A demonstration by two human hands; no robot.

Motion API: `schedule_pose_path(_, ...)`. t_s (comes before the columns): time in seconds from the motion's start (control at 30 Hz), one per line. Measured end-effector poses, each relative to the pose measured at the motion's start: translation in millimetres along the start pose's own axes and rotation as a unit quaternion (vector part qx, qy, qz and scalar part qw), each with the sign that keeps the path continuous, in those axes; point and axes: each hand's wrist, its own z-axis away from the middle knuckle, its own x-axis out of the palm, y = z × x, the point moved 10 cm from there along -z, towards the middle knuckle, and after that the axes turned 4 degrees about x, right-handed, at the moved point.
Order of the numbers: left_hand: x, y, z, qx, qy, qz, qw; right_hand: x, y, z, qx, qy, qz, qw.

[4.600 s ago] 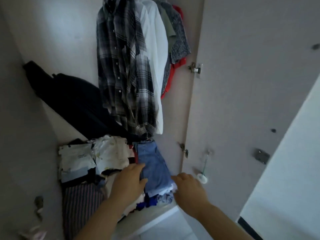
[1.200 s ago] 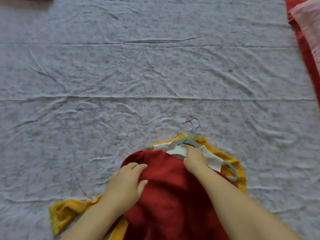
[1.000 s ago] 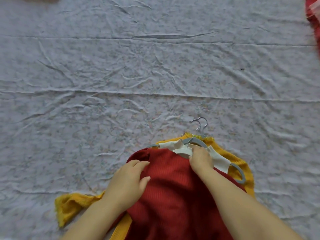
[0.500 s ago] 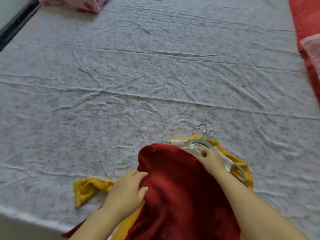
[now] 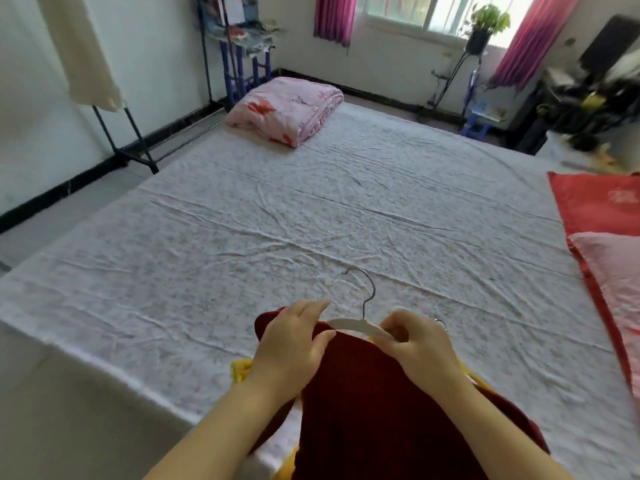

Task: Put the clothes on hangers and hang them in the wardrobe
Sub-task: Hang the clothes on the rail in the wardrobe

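over the bed (image 5: 311, 209), the left hand (image 5: 291, 351) grips the dark red top (image 5: 381, 410) at its shoulder while the right hand (image 5: 420, 344) pinches the white hanger (image 5: 360, 323), fingers clamped on both.

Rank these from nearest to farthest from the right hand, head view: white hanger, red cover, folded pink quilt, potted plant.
1. white hanger, pinched in the right hand.
2. red cover, right edge of the bed.
3. folded pink quilt, bed's far end.
4. potted plant, at the window.
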Motion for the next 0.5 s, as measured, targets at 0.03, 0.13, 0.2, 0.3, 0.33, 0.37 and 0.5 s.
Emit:
schedule_pose_path(0.03, -28.0, -0.1, 12.9, 0.007, 0.029, -0.002, 1.000, 5.0, -32.8, 15.2, -0.026, -0.001, -0.005, 1.000)
schedule_pose_path(0.13, -109.7, -11.5, 62.7, 0.012, 0.103, -0.010, 0.995, 29.2, -128.8, 60.1, -0.107, -0.013, -0.002, 0.994)
schedule_pose_path(0.2, -165.0, -24.6, 101.7, 0.003, 0.156, -0.041, 0.987, 52.1, -187.2, 88.6, -0.158, -0.027, 0.001, 0.987)
schedule_pose_path(0.3, -249.1, -45.2, 162.0, -0.022, 0.245, -0.084, 0.966, 91.3, -268.0, 128.1, -0.236, -0.036, -0.003, 0.971)
schedule_pose_path(0.33, -275.3, -51.5, 181.0, -0.034, 0.271, -0.095, 0.957, 106.1, -293.6, 140.6, -0.262, -0.039, -0.002, 0.964)
schedule_pose_path(0.37, -300.5, -58.0, 200.0, -0.049, 0.297, -0.102, 0.948, 120.6, -318.3, 152.8, -0.289, -0.042, -0.005, 0.956)
schedule_pose_path(0.5, -392.8, -83.1, 271.7, -0.095, 0.378, -0.158, 0.907, 182.2, -407.4, 199.0, -0.399, -0.070, -0.020, 0.914)
